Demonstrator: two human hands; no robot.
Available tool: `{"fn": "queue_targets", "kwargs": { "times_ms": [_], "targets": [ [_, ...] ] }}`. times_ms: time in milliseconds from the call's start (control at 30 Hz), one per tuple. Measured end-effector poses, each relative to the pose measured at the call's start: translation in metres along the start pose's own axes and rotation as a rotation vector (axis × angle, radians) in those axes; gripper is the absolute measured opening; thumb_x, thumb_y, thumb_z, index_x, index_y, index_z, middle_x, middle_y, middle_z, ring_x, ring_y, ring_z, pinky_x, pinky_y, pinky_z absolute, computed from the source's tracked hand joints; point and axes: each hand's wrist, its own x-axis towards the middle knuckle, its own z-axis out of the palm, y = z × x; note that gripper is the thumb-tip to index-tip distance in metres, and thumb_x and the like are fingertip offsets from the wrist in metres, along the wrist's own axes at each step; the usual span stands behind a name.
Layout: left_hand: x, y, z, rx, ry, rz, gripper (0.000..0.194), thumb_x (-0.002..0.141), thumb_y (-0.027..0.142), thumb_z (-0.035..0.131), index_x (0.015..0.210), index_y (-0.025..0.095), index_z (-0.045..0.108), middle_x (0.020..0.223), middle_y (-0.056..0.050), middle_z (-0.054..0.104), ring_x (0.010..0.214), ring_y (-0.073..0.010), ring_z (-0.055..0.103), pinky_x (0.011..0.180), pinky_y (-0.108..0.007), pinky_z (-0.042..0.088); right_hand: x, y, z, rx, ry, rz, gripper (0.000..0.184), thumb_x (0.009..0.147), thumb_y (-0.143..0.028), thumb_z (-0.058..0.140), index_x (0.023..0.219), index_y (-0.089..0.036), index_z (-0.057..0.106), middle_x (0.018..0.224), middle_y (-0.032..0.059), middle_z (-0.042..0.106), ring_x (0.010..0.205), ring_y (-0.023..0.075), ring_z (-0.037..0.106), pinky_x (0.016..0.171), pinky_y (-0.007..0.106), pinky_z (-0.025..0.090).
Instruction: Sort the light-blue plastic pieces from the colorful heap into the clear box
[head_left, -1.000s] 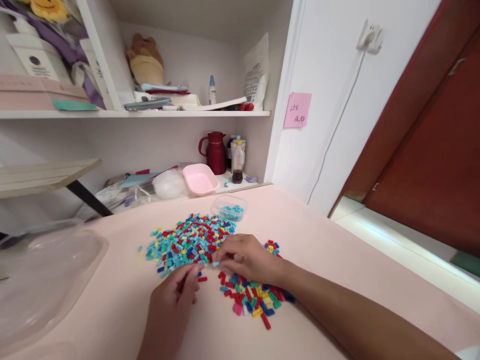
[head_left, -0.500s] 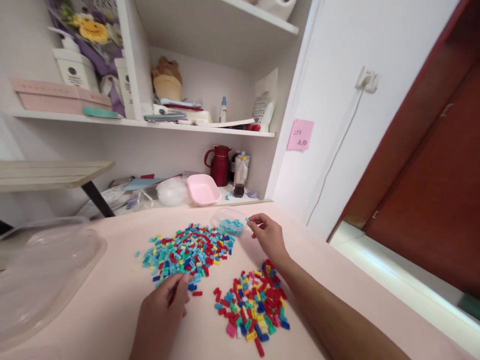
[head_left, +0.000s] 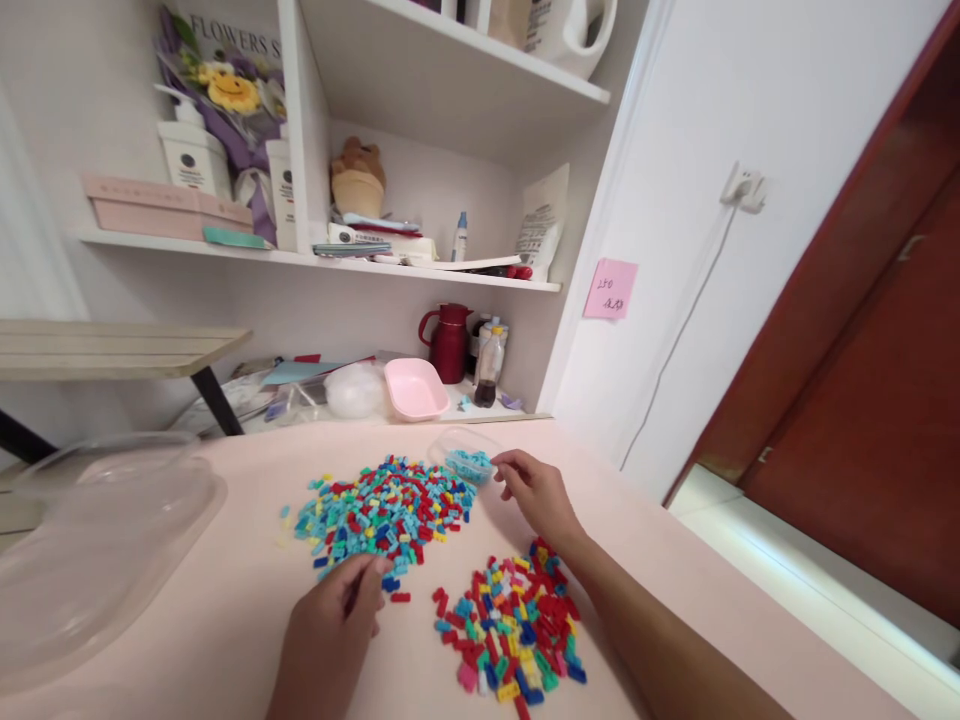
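Observation:
My right hand (head_left: 538, 492) is beside the right rim of a small clear plastic container (head_left: 450, 440) at the back of the table. Its index finger and thumb are a little apart, and no brick shows between them. Light blue toy bricks (head_left: 470, 465) lie in the container. My left hand (head_left: 334, 622) is at the near edge of a large pile of mixed small toy bricks (head_left: 390, 510). Its fingers are curled and the thumb presses toward the index finger; anything inside is hidden. A second pile of mixed bricks (head_left: 510, 630) lies below my right forearm.
Clear plastic lids or trays (head_left: 105, 560) lie at the left of the pink tabletop (head_left: 247, 560). Behind it stand a pink basin (head_left: 417, 390), a red jug (head_left: 448, 343) and a bottle of dark liquid (head_left: 489, 370). A small wooden stand (head_left: 120, 350) is at the left.
My right hand went from the large pile to the container, carrying a light blue brick that no longer shows in its fingers. My left hand drew back slightly. The camera view tilted upward.

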Motion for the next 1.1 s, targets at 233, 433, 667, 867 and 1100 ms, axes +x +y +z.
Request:
{"fn": "queue_targets", "kwargs": {
  "times_ms": [233,433,667,867,1100],
  "targets": [
    [0.006,-0.010,-0.002,0.147,-0.044,0.103,0.031,0.080,0.048,0.046,0.081,0.024,0.066,0.079,0.000,0.070,0.071,-0.0184,0.065,0.066,-0.026,0.048,-0.017,-0.011,0.000,-0.312,-0.335,-0.164,0.023,0.080,-0.016,0.052,0.092,-0.023,0.071,0.096,0.0041,0.068,0.087,0.0183,0.063,0.080,0.029,0.047],
    [0.010,-0.016,0.001,0.251,-0.130,0.293,0.030,0.084,0.043,0.043,0.081,0.025,0.067,0.086,-0.003,0.066,0.084,-0.0194,0.063,0.077,-0.030,0.049,-0.028,-0.032,0.005,-0.300,-0.434,-0.294,0.040,0.082,-0.013,0.051,0.117,-0.028,0.061,0.107,0.0038,0.062,0.092,0.0161,0.060,0.082,0.027,0.047],
    [0.010,-0.015,0.001,0.358,-0.205,0.332,0.031,0.086,0.040,0.041,0.084,0.024,0.068,0.087,-0.003,0.064,0.083,-0.0190,0.063,0.077,-0.031,0.049,-0.033,-0.030,0.016,-0.391,-0.461,-0.343,0.047,0.083,-0.015,0.051,0.129,-0.026,0.053,0.107,0.0063,0.060,0.092,0.0177,0.059,0.083,0.028,0.047],
    [0.012,-0.021,0.001,0.368,-0.208,0.355,0.032,0.087,0.040,0.040,0.086,0.025,0.068,0.088,-0.003,0.065,0.084,-0.0183,0.064,0.077,-0.030,0.049,-0.031,-0.026,0.018,-0.330,-0.455,-0.311,0.035,0.084,-0.014,0.049,0.114,-0.025,0.063,0.102,0.0055,0.061,0.093,0.0174,0.058,0.084,0.028,0.047],
    [0.010,-0.016,-0.001,0.400,-0.216,0.358,0.031,0.087,0.041,0.041,0.086,0.026,0.068,0.090,-0.003,0.068,0.086,-0.0191,0.064,0.078,-0.031,0.050,-0.028,-0.026,0.011,-0.249,-0.418,-0.182,0.038,0.080,-0.010,0.052,0.114,-0.026,0.062,0.106,0.0042,0.060,0.093,0.0166,0.059,0.083,0.027,0.046]
  ]
}}
